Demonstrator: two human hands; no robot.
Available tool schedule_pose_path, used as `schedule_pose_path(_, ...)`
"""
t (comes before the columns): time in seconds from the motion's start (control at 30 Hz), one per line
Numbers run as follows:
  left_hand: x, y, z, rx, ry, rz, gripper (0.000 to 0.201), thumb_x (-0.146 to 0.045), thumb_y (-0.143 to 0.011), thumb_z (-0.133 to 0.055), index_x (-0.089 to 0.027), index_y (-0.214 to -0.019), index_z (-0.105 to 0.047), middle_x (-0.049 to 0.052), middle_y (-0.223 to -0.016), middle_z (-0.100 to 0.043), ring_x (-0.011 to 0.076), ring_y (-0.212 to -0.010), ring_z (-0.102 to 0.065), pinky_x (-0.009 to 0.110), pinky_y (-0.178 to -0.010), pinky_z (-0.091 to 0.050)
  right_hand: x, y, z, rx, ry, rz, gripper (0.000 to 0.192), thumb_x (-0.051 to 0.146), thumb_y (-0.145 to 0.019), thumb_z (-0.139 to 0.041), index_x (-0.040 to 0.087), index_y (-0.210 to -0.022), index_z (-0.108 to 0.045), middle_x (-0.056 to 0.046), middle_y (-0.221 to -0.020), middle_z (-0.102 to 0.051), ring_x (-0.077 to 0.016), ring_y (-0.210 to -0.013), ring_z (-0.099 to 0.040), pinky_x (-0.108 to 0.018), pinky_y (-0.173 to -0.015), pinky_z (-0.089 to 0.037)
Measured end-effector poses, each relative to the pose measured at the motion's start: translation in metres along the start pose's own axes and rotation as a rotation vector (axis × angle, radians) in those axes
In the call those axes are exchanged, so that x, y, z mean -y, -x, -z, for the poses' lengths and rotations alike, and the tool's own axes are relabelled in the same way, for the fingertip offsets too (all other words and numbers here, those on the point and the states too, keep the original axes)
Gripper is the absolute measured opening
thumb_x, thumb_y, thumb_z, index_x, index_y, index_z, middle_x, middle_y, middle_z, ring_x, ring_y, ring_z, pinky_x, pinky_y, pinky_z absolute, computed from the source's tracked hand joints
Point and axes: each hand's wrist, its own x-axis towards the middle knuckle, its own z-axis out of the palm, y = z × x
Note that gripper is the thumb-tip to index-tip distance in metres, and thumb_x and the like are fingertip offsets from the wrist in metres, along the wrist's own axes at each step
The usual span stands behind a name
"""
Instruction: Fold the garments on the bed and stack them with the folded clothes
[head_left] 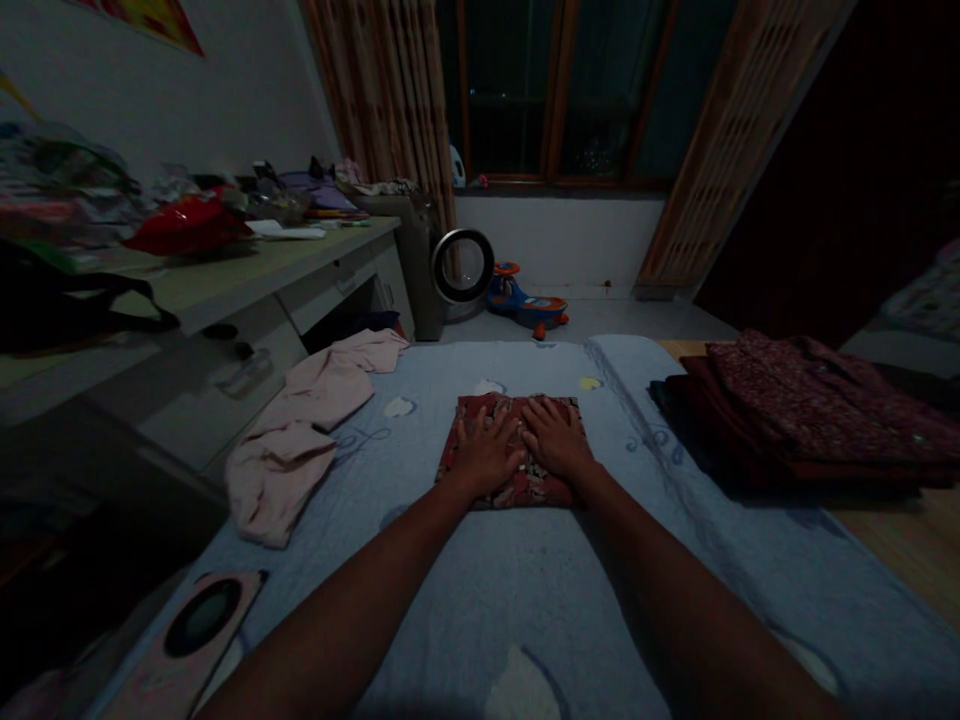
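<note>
A folded garment (525, 490), reddish brown with a dark and pale pattern, lies flat on the blue bedsheet (480, 600) in front of me. My left hand (489, 455) rests palm down on its left half, fingers spread. On the right half lies my right hand (556, 438), likewise flat with the fingers apart. Both hands press on the cloth without gripping it, and they cover much of its middle. Small pale spots that look like buttons show between the hands.
A stack of folded dark red clothes (817, 410) sits at the right. Along the left edge lies a crumpled pink garment (300, 440); nearer me is a phone-like pink object (195, 630). A cluttered desk (300, 270) borders the left. A blue ride-on toy (525, 300) stands beyond the bed.
</note>
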Motion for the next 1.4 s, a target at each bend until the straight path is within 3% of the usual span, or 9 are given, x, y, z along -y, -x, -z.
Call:
schedule_pose_path(0.17,0.001,0.003,-0.001,0.044,0.031,0.061,0.063,-0.056,-0.09,-0.05,-0.035,-0.148,-0.038,0.004,-0.164,-0.019,0.045,-0.147,-0.012,0.076,-0.107,-0.015,-0.012,-0.005,-0.012,-0.011,-0.01,-0.107,0.061,0.053,-0.097,-0.037,0.027,-0.151,-0.034,-0.005,-0.162,-0.025,-0.0312,-0.149,-0.016,-0.06,-0.116,-0.009)
schedule_pose_path(0.3,-0.001,-0.005,0.011,0.07,0.064,0.084,0.057,-0.055,-0.094,-0.044,-0.032,-0.146,-0.041,0.005,-0.161,-0.028,0.0433,-0.146,-0.021,0.074,-0.108,-0.019,-0.023,-0.017,-0.002,-0.016,-0.167,-0.15,0.051,0.045,-0.1,-0.029,0.021,-0.142,-0.047,-0.009,-0.148,-0.049,-0.0251,-0.135,-0.042,-0.046,-0.11,-0.03)
schedule_pose_path(0.43,-0.002,-0.027,0.02,-0.091,0.02,0.057,0.044,-0.037,-0.101,-0.031,-0.024,-0.139,-0.049,0.007,-0.153,-0.044,0.03,-0.141,-0.035,0.059,-0.114,-0.023,-0.032,-0.039,0.013,-0.101,-0.15,-0.294,0.042,0.032,-0.1,-0.033,0.02,-0.132,-0.057,-0.01,-0.132,-0.062,-0.0228,-0.122,-0.053,-0.036,-0.101,-0.038)
schedule_pose_path(0.7,0.009,-0.042,-0.011,-0.056,-0.075,0.033,0.053,-0.049,-0.099,-0.032,-0.025,-0.146,-0.039,0.007,-0.157,-0.037,0.0268,-0.145,-0.027,0.055,-0.117,-0.019,-0.036,-0.058,0.014,-0.018,-0.032,-0.392,0.027,0.033,-0.093,-0.05,0.024,-0.104,-0.072,-0.009,-0.114,-0.068,-0.0271,-0.114,-0.054,-0.044,-0.097,-0.034)
schedule_pose_path(0.83,0.014,-0.043,-0.008,-0.021,-0.048,0.027,0.052,-0.049,-0.101,-0.027,-0.026,-0.146,-0.039,0.006,-0.157,-0.037,0.0259,-0.145,-0.027,0.054,-0.117,-0.02,-0.026,-0.047,0.01,-0.128,0.026,-0.421,0.031,0.033,-0.095,-0.046,0.022,-0.113,-0.069,-0.013,-0.126,-0.062,-0.0314,-0.119,-0.049,-0.053,-0.102,-0.028)
schedule_pose_path(0.93,0.02,-0.044,0.0,-0.017,-0.034,0.035,0.05,-0.046,-0.102,-0.022,-0.027,-0.144,-0.042,0.006,-0.157,-0.036,0.0259,-0.146,-0.026,0.056,-0.116,-0.019,-0.013,-0.033,0.006,-0.194,0.036,-0.257,0.036,0.032,-0.096,-0.043,0.022,-0.127,-0.06,-0.013,-0.141,-0.053,-0.0309,-0.128,-0.043,-0.054,-0.108,-0.023)
schedule_pose_path(1.1,0.032,-0.041,-0.002,-0.053,-0.013,0.022,0.047,-0.045,-0.101,-0.032,-0.029,-0.143,-0.044,0.005,-0.153,-0.043,0.028,-0.144,-0.029,0.055,-0.114,-0.021,-0.005,-0.014,-0.003,-0.038,-0.017,0.021,0.046,0.039,-0.099,-0.039,0.026,-0.143,-0.044,-0.007,-0.153,-0.042,-0.0251,-0.141,-0.032,-0.053,-0.116,-0.013)
schedule_pose_path(1.23,0.047,-0.049,0.001,0.038,0.16,0.151,0.047,-0.044,-0.099,-0.036,-0.028,-0.142,-0.046,0.007,-0.153,-0.042,0.0294,-0.143,-0.031,0.054,-0.113,-0.025,-0.024,-0.021,0.001,-0.007,-0.044,-0.108,0.05,0.043,-0.1,-0.038,0.021,-0.145,-0.044,-0.012,-0.155,-0.039,-0.0297,-0.144,-0.029,-0.056,-0.115,-0.017)
schedule_pose_path(1.4,0.073,-0.071,0.022,0.168,0.494,0.397,0.073,-0.032,-0.077,-0.07,-0.016,-0.143,-0.043,0.016,-0.144,-0.051,0.0278,-0.13,-0.051,0.035,-0.104,-0.041,-0.058,-0.045,0.023,0.156,-0.308,-0.349,0.07,0.035,-0.087,-0.063,0.01,-0.148,-0.037,-0.017,-0.142,-0.053,-0.0234,-0.125,-0.054,-0.03,-0.1,-0.042)
